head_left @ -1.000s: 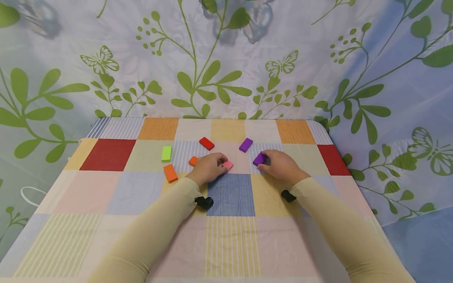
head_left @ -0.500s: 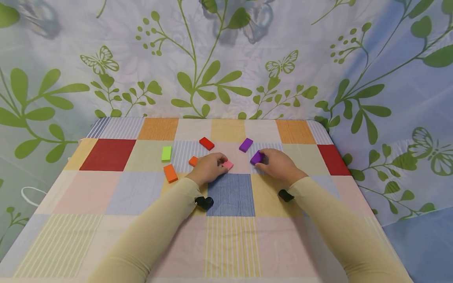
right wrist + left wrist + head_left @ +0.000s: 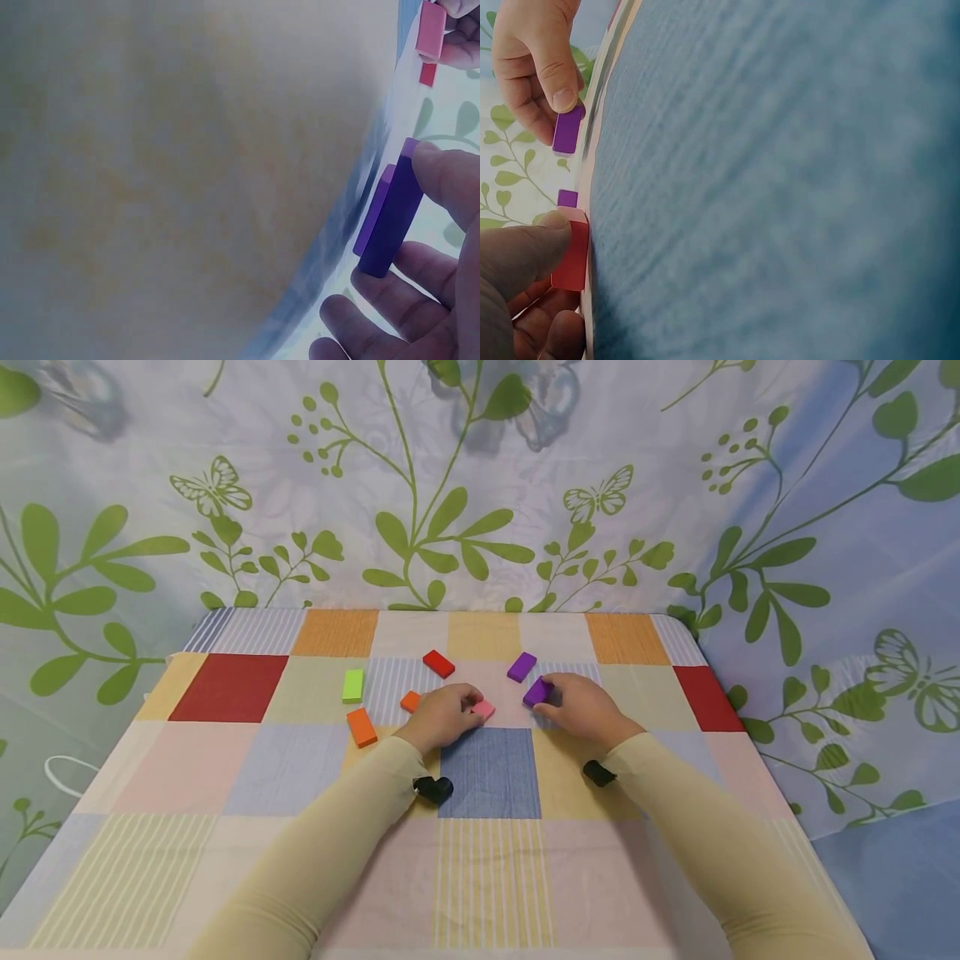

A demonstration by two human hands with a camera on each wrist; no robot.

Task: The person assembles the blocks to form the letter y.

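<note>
Plain beige left sleeve [image 3: 322, 847] and right sleeve [image 3: 723, 835], creased at the frame's bottom, end beside small black wrist attachments [image 3: 433, 790].

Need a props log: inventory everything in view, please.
Pink block: 1, pink, centre
Nearer purple block: 1, purple, right of centre
Farther purple block: 1, purple, beyond that
Red block: 1, red, far middle
Orange blocks: 2, orange, left
Green block: 1, lime, left
Patchwork cloth: 1, multicoloured, beneath
Printed backdrop: 1, pale, behind
Translucent shapes: 2, bluish, top
Cord-like loop: 1, white, left edge
Wrist pieces: 2, black, cuffs
Sleeves: 2, beige, foreground
Left hand: 1, holding pink block
Right hand: 1, holding nearer purple block
</note>
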